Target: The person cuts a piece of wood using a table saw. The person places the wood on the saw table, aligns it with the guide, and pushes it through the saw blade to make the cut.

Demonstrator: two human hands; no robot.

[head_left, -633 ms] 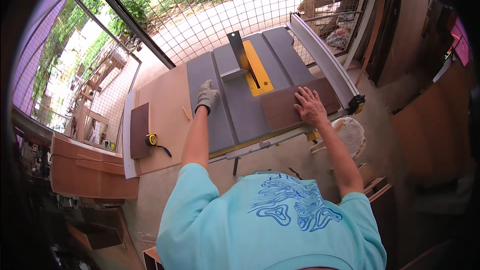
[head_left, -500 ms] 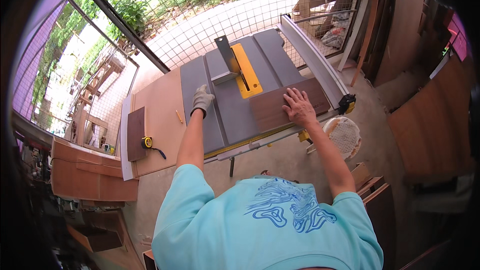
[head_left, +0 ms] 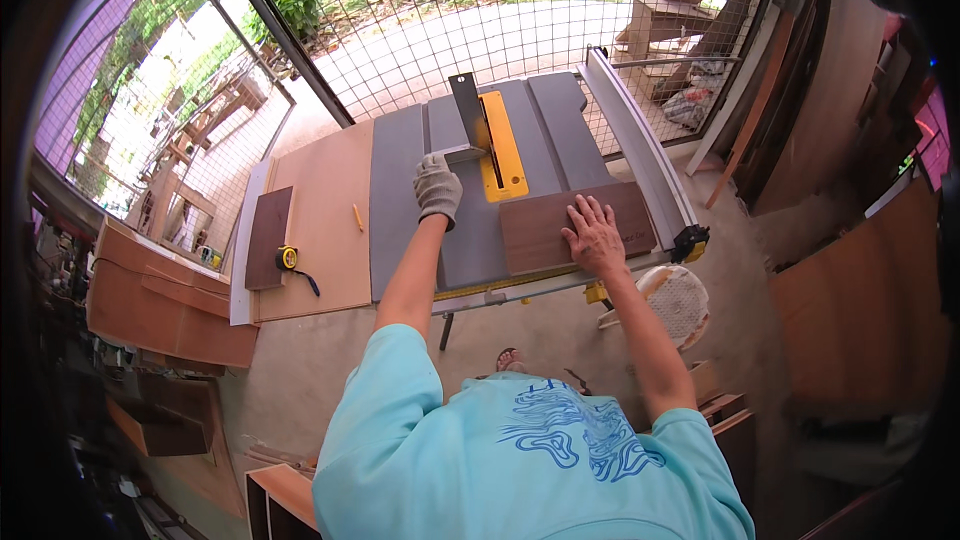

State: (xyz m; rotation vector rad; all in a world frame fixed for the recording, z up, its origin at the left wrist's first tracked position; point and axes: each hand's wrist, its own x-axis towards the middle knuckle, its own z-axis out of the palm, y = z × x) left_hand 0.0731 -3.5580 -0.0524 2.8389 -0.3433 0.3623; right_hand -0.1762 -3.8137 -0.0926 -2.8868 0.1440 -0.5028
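A grey table saw (head_left: 400, 210) stands in front of me, with a yellow throat plate (head_left: 505, 150) and a long fence rail (head_left: 640, 155) on its right side. My right hand (head_left: 595, 236) lies flat, fingers spread, on a dark brown board (head_left: 545, 230) that rests on the saw top against the fence. My gloved left hand (head_left: 437, 188) sits on the saw top left of the plate, its fingers curled against the foot of an upright metal gauge (head_left: 468, 120).
A plywood side table (head_left: 320, 190) to the left carries a small dark board (head_left: 268, 237), a yellow tape measure (head_left: 288, 258) and a pencil (head_left: 357, 217). A white stool (head_left: 678, 302) stands below the saw's right corner. Wire mesh (head_left: 420, 20) is behind; board stacks (head_left: 150, 305) lie left.
The view has shifted a little with my head. Both hands and the brown board keep their places on the saw.
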